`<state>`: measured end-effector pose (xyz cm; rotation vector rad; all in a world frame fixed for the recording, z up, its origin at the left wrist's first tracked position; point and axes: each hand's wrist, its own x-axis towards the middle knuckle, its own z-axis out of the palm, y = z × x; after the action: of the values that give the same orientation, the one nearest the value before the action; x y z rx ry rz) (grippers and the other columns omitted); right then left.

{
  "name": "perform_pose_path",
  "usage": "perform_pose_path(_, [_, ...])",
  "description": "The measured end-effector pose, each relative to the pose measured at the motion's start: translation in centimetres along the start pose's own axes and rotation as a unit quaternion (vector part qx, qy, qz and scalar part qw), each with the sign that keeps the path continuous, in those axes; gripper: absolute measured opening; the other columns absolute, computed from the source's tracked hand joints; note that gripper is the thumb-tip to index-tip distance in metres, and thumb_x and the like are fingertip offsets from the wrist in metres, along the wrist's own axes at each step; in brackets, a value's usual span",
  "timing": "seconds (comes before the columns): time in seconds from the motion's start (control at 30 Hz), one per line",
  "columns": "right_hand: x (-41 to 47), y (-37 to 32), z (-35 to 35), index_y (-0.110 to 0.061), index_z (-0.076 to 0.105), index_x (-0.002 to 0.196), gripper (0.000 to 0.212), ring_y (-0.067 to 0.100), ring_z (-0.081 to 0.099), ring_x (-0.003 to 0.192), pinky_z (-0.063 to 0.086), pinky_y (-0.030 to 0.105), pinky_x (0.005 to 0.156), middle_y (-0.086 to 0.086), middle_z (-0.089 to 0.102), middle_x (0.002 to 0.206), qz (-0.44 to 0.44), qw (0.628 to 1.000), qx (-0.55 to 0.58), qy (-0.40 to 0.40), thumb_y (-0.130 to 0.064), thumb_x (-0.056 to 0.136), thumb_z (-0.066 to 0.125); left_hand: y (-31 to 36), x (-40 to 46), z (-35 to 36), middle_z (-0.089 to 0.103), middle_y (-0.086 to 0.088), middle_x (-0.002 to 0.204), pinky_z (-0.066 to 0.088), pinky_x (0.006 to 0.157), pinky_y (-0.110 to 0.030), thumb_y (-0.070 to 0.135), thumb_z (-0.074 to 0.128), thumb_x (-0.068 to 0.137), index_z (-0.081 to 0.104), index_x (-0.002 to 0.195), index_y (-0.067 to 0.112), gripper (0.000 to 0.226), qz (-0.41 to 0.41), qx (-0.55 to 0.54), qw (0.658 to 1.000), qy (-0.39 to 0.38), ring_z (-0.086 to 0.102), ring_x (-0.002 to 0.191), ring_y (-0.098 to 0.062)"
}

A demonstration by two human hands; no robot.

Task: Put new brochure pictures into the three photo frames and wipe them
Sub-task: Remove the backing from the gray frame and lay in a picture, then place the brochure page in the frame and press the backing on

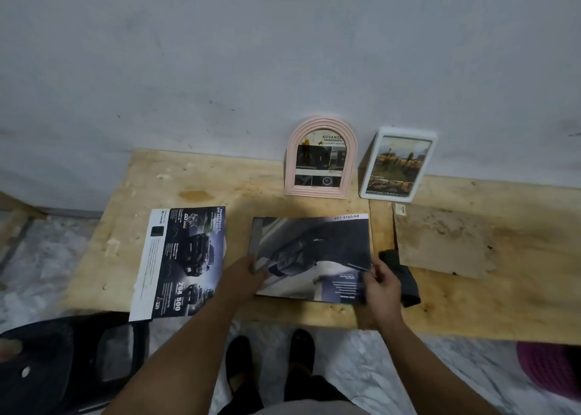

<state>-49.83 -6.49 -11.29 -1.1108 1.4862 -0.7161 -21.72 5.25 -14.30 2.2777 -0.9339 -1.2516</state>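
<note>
A dark car brochure page [309, 257] lies on the plywood table [251, 188] in front of me. My left hand [248, 273] grips its lower left edge. My right hand [382, 284] pinches its lower right corner. A second brochure sheet [180, 260] lies to the left, partly over the table's front edge. A pink arched photo frame [320, 158] and a white rectangular photo frame [397, 164] lean against the wall, each with a picture inside. A black cloth [404, 276] lies just right of my right hand.
A brown backing board [446, 238] lies flat on the table's right side. A black plastic chair [72, 361] stands at the lower left. A pink woven object [550, 370] sits at the lower right. My feet [270, 358] stand on the pale floor below the table.
</note>
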Motion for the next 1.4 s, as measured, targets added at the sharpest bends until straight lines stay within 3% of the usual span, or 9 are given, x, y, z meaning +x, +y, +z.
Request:
perform_pose_path(0.2, [0.9,-6.9,1.5,-0.009,0.071,0.119,0.033,0.046,0.066,0.11,0.05,0.056,0.098,0.023,0.072,0.118,0.021,0.992,0.108,-0.058,-0.001,0.093,0.052,1.5,-0.4,-3.0,0.067,-0.004,0.125,0.05,0.103,-0.043,0.075,0.056,0.082,0.064,0.134,0.022,0.075,0.008,-0.198,0.98,0.014,0.063,0.114,-0.026])
perform_pose_path(0.4, [-0.4,-14.4,6.7,-0.011,0.067,0.127,0.04,0.033,0.07,0.104,0.056,0.041,0.085,0.016,0.073,0.119,-0.021,0.984,0.128,-0.126,0.002,0.096,0.046,0.4,-0.8,-8.5,0.071,-0.008,0.097,0.053,0.071,-0.033,0.021,0.066,0.1,0.071,0.111,0.02,0.013,-0.01,-0.405,0.91,0.085,0.065,0.085,-0.024])
perform_pose_path(0.53, [-0.5,-15.8,12.7,-0.02,0.068,0.125,0.035,0.031,0.073,0.097,0.062,0.045,0.082,0.013,0.075,0.112,-0.031,0.991,-0.004,-0.128,-0.002,0.097,0.058,-4.1,-1.4,-13.3,0.074,-0.01,0.107,0.06,0.081,-0.047,0.019,0.071,0.091,0.072,0.1,0.03,0.015,-0.033,-0.439,0.878,0.191,0.071,0.096,-0.032])
perform_pose_path(0.7, [-2.8,-14.2,22.0,-0.021,0.054,0.124,0.045,0.023,0.07,0.081,0.056,0.026,0.053,0.009,0.069,0.102,0.024,0.95,-0.184,-0.25,0.001,0.088,0.071,-10.6,-4.7,-18.5,0.071,-0.009,0.108,0.06,0.088,-0.053,0.016,0.069,0.093,0.071,0.103,0.024,0.012,-0.077,-0.445,0.837,0.308,0.068,0.098,-0.031])
perform_pose_path(0.93, [-2.2,-9.8,37.6,-0.008,0.071,0.106,0.024,0.024,0.06,0.053,0.052,0.035,0.047,0.013,0.07,0.072,-0.065,0.939,-0.236,-0.242,0.002,0.085,0.072,-20.3,-8.2,-20.2,0.068,-0.008,0.1,0.058,0.068,-0.027,0.011,0.073,0.091,0.063,0.108,0.015,0.02,-0.154,-0.408,0.806,0.401,0.065,0.079,-0.021])
perform_pose_path(1.0, [-2.0,-8.6,41.7,-0.014,0.074,0.1,0.014,0.026,0.064,0.062,0.055,0.034,0.053,0.015,0.073,0.081,-0.074,0.938,-0.227,-0.25,-0.005,0.089,0.073,-22.7,-8.7,-19.9,0.062,-0.007,0.09,0.049,0.06,-0.016,-0.003,0.067,0.092,0.058,0.106,0.008,0.02,-0.16,-0.397,0.806,0.408,0.059,0.075,-0.019])
perform_pose_path(1.1, [-2.2,-7.6,46.3,-0.009,0.068,0.126,0.038,0.029,0.069,0.084,0.062,0.046,0.077,0.017,0.074,0.106,-0.075,0.926,-0.23,-0.289,-0.009,0.089,0.076,-26.0,-8.8,-18.9,0.062,-0.008,0.089,0.052,0.076,-0.037,-0.004,0.069,0.09,0.053,0.096,0.024,0.033,-0.191,-0.391,0.816,0.379,0.063,0.087,-0.032])
perform_pose_path(1.27, [-3.3,-5.0,45.3,-0.019,0.047,0.147,0.057,0.043,0.052,0.128,0.05,0.049,0.099,0.016,0.051,0.141,-0.23,0.801,-0.456,-0.313,-0.037,0.093,0.056,-29.4,-9.0,-16.9,0.068,0.004,0.091,0.058,0.079,-0.044,0.043,0.077,0.082,0.043,0.116,0.049,0.047,-0.223,-0.218,0.914,0.26,0.068,0.087,-0.022])
perform_pose_path(1.4, [-1.7,-2.3,42.3,-0.037,0.003,0.162,0.097,0.041,-0.003,0.156,0.018,0.068,0.116,0.01,-0.006,0.171,-0.244,0.629,-0.657,-0.337,-0.073,0.088,0.053,-28.3,-8.8,-17.3,0.052,-0.006,0.14,0.051,0.089,-0.042,0.049,0.062,0.093,0.039,0.149,0.031,0.063,-0.179,0.053,0.949,0.255,0.052,0.124,-0.031])
